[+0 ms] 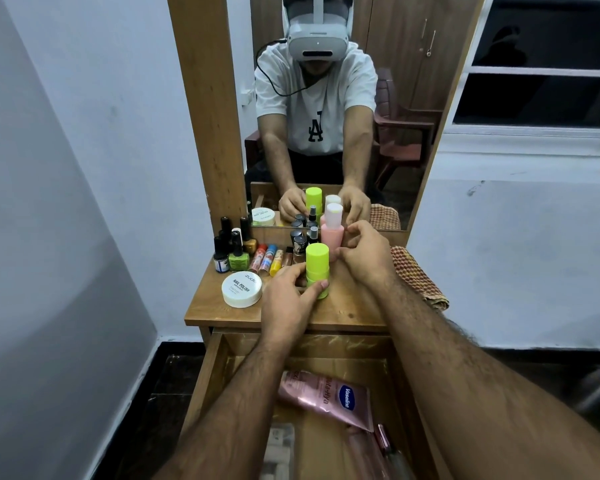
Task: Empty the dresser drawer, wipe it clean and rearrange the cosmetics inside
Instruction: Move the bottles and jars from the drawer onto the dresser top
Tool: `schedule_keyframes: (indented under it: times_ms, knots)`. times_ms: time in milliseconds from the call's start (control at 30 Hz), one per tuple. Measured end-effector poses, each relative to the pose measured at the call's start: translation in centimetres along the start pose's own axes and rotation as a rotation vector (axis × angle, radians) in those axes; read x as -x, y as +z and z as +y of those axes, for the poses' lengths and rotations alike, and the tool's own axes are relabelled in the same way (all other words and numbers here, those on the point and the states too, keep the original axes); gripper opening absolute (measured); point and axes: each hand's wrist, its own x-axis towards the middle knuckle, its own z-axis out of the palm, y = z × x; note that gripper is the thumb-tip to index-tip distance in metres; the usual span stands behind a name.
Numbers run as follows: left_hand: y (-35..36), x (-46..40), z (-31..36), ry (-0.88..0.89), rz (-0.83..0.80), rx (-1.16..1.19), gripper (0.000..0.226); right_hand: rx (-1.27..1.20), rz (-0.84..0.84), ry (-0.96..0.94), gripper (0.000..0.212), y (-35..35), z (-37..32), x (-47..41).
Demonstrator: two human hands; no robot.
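My left hand (288, 299) grips a neon-green stick container (316, 261) standing upright on the dresser top (347, 310). My right hand (364, 252) pinches the side of a pink bottle with a white cap (332, 233) just behind it. The wooden drawer (219, 368) is pulled out below, between my forearms. Inside it lie a pink Vaseline tube (329, 396), a clear packet (279, 448) and a slim pink item (383, 441).
On the left of the dresser top stand several nail polish bottles (238, 254), lip balm sticks (269, 259) and a white nail polish remover tub (241, 289). A checked cloth (418, 277) hangs off the right edge. The mirror (326, 116) rises behind. Small dark bottles (300, 239) crowd the back.
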Motion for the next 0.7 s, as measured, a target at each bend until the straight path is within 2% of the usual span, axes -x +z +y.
schedule_keyframes:
  times_ms: [100, 167, 300, 367, 700]
  knots:
    - [-0.1, 0.0, 0.2, -0.004, -0.001, 0.019, 0.050, -0.045, 0.119, -0.086, 0.023, -0.8, -0.6, 1.4]
    - [-0.1, -0.1, 0.3, -0.015, -0.008, 0.050, 0.048, -0.048, 0.116, -0.134, 0.021, -1.1, -0.6, 2.7]
    - [-0.1, -0.3, 0.3, -0.040, -0.009, 0.160, 0.042, -0.064, -0.221, -0.089, 0.027, -0.9, 0.5, 5.0]
    - [-0.2, -0.4, 0.0, -0.028, -0.029, 0.189, 0.040, -0.098, -0.259, -0.083, 0.034, -0.3, 0.7, 5.9]
    - [-1.6, -0.2, 0.0, -0.002, -0.145, 0.144, 0.032, 0.020, 0.031, -0.046, 0.023, 1.8, 0.2, 5.9]
